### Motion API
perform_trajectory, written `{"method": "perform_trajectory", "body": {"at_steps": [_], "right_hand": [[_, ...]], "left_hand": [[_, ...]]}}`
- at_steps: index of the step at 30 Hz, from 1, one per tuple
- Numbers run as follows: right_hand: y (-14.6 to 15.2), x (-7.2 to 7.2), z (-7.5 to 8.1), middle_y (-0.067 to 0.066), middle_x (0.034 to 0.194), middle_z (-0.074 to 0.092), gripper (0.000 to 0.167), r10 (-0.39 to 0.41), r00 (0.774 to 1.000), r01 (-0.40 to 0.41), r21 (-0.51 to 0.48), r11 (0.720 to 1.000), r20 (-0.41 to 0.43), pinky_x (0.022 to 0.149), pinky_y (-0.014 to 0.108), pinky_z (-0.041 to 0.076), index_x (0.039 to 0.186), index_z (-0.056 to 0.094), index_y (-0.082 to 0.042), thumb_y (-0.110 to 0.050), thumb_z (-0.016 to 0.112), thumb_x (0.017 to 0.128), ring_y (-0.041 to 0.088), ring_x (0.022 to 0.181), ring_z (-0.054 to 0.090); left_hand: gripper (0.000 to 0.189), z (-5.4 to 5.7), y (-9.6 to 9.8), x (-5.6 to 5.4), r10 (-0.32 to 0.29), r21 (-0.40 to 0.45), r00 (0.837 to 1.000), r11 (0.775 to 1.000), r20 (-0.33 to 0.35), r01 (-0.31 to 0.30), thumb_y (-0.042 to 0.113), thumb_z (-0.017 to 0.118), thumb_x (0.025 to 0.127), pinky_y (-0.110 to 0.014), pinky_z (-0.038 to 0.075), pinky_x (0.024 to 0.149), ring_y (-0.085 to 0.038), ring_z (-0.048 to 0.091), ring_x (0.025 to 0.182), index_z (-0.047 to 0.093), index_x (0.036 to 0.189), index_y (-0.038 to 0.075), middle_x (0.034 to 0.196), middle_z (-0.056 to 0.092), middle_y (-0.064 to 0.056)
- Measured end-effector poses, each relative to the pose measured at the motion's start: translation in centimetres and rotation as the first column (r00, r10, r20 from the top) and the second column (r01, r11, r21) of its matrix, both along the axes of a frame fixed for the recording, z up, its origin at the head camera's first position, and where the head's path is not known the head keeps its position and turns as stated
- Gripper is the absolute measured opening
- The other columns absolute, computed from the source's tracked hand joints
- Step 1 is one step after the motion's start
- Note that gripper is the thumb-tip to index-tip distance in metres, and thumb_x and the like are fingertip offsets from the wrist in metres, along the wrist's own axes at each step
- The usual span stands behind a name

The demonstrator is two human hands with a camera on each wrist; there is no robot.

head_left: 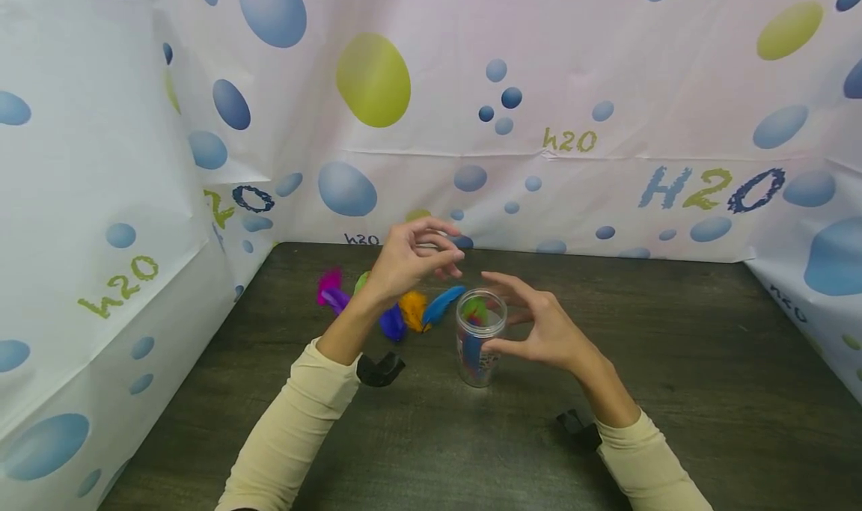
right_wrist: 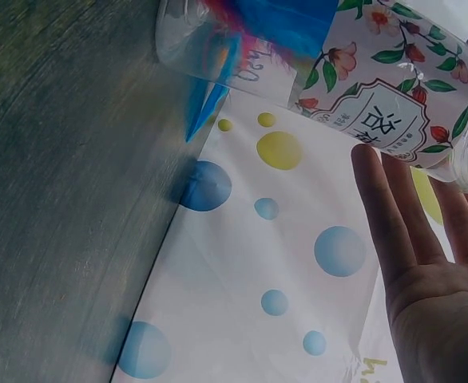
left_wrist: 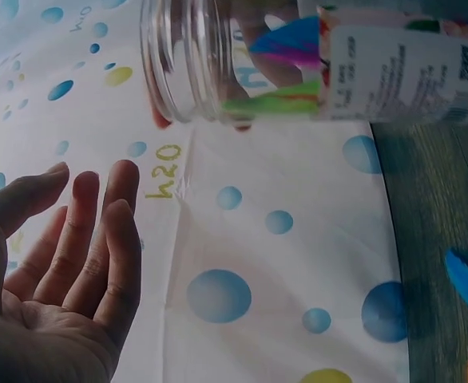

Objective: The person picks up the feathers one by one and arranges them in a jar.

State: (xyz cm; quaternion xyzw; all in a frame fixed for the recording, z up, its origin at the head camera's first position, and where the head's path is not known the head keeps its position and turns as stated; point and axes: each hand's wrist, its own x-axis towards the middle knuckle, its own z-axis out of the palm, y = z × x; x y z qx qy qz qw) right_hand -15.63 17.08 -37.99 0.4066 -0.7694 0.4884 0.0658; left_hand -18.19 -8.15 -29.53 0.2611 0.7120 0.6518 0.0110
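Jar: we see a clear jar upright on the worktop, mouth open, just beside the bright blue feather.
Already in: a few feathers, with green, blue and pinkish bits showing, so we'd call it partly filled.
Still out: the magenta, purple, green, deep blue, orange and bright blue ones; looks like mid-job to us.
Left hand: the left hand is empty, fingers loose, up above the feathers.
Right hand: the right hand is holding the jar, thumb in front, fingers behind; how firmly, we can't tell.
Jar build: smooth see-through cylinder, ridged neck; glass or plastic, we can't say.
Label: the printed label has flowers and leaves wrapping the curve.
Feather feel: orange looks fluffy, bright blue slimmer and curved.
Surroundings: dark wood grain under a creased, bubble-print backdrop.
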Motion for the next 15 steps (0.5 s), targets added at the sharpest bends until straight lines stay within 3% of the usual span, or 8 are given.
{"method": "perform_trajectory", "body": {"at_steps": [3,5,9,15], "right_hand": [[0.0,0.1,0.0,0.018,0.133,0.066,0.093,-0.002,1.0,0.002,0.0,1.0,0.002,0.079,0.036,0.064,0.154,0.043,-0.004,-0.004,0.093,0.075,0.041,0.115,0.068],[0.1,0.1,0.1,0.018,0.134,0.065,0.093,-0.001,1.0,0.001,0.0,1.0,0.003,0.079,0.036,0.064,0.154,0.043,-0.004,-0.003,0.093,0.075,0.04,0.116,0.068],[0.1,0.1,0.0,0.018,0.135,0.065,0.093,-0.001,1.0,0.001,-0.001,1.0,0.007,0.079,0.035,0.064,0.154,0.043,-0.004,-0.003,0.093,0.075,0.04,0.116,0.068],[0.1,0.1,0.0,0.018,0.135,0.066,0.093,-0.001,1.0,0.001,0.002,1.0,0.011,0.078,0.038,0.064,0.154,0.043,-0.004,-0.004,0.093,0.075,0.041,0.115,0.068]], "left_hand": [[0.024,-0.1,-0.3,-0.1,0.022,-0.025,1.0,0.999,-0.011,-0.022,-0.005,0.067,0.096,-0.039,0.064,0.071,-0.016,0.074,0.069,0.063,0.12,-0.009,0.089,0.076,-0.009],[0.025,-0.3,-0.5,-0.2,0.043,-0.048,0.999,0.998,-0.028,-0.045,-0.005,0.068,0.096,-0.036,0.064,0.07,-0.014,0.074,0.069,0.063,0.12,-0.01,0.091,0.075,-0.017],[0.025,-0.9,-0.9,-0.6,0.099,-0.123,0.99,0.986,-0.097,-0.111,-0.005,0.07,0.095,-0.035,0.064,0.07,-0.018,0.074,0.071,0.065,0.119,-0.011,0.096,0.074,-0.026],[0.022,-2.0,-1.6,-1.3,0.183,-0.254,0.952,0.935,-0.247,-0.246,-0.003,0.073,0.093,-0.046,0.063,0.076,-0.036,0.074,0.075,0.068,0.114,-0.01,0.093,0.075,-0.022]]}}
